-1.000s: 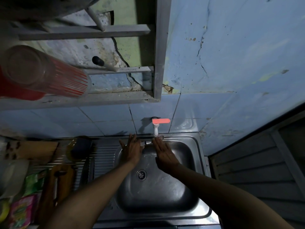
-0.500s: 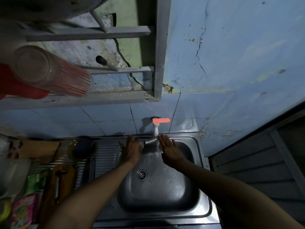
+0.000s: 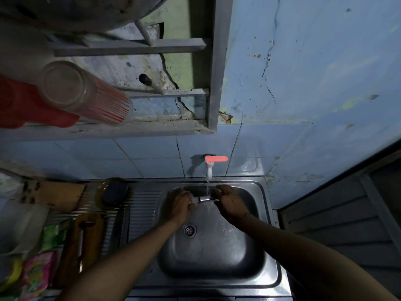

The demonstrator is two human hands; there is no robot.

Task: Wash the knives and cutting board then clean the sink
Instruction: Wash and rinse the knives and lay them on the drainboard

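At the middle of the frame, under the white tap with its red lever, both hands meet over the back of the steel sink. A thin stream of water falls from the tap onto a small knife held crosswise between them. The left hand curls its fingers round the handle end, which is mostly hidden in the fist. The right hand has its fingers bent and pinched on the other end of the blade – the exact fingertip contact is too dark to make out. A short shiny stretch of blade shows between the two hands, right in the water.

The drain sits in the sink floor just below the left wrist.

At the lower left of the frame, on the ribbed draining board, a brown wooden cutting board lies lengthwise with a second knife resting on top of it. Bright packets crowd the edge left of it.

In the upper left – on a grey shelf fixed to the blue wall – a clear glass with red stripes lies tilted beside something red.
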